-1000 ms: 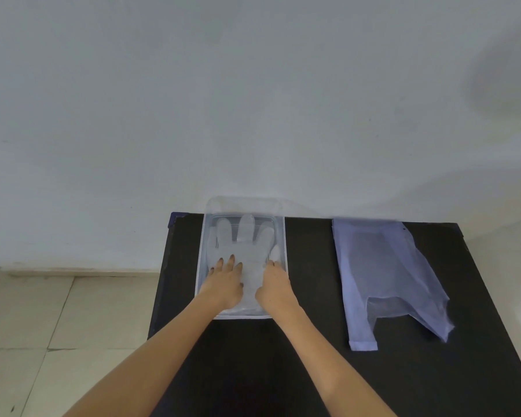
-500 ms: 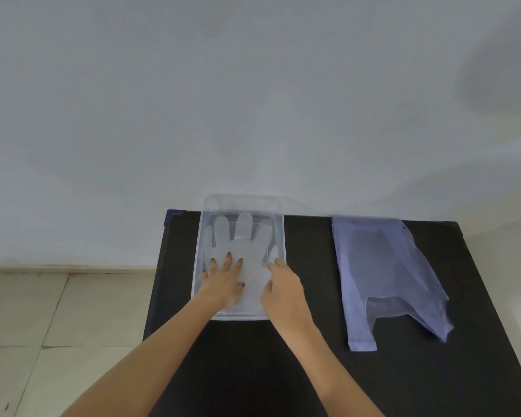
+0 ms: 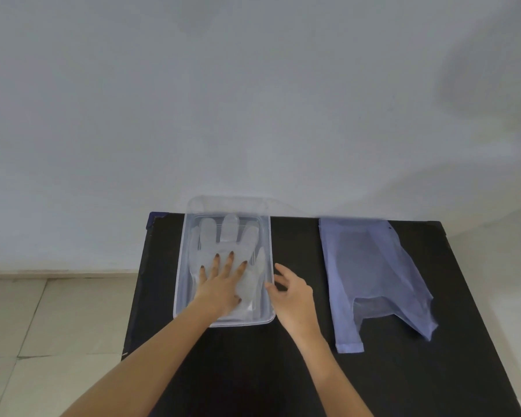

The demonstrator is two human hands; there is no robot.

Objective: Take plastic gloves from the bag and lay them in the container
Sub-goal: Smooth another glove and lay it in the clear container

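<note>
A clear plastic container (image 3: 181,266) stands on the black table (image 3: 298,371) near its far left corner. A translucent plastic glove (image 3: 229,236) lies flat inside it, fingers pointing away from me. My left hand (image 3: 220,284) rests palm down on the glove's lower half, fingers spread. My right hand (image 3: 292,293) hovers just outside the container's right rim, fingers apart and holding nothing. A thin bluish plastic bag (image 3: 373,275) lies flat on the table to the right.
A pale wall rises directly behind the table. Tiled floor (image 3: 42,341) shows on the left, beyond the table's left edge. Bare black tabletop runs between the container and the bag and along the near side.
My right hand has lifted off the glove and moved right, out over the container's rim. My left hand stays pressed on the glove.
</note>
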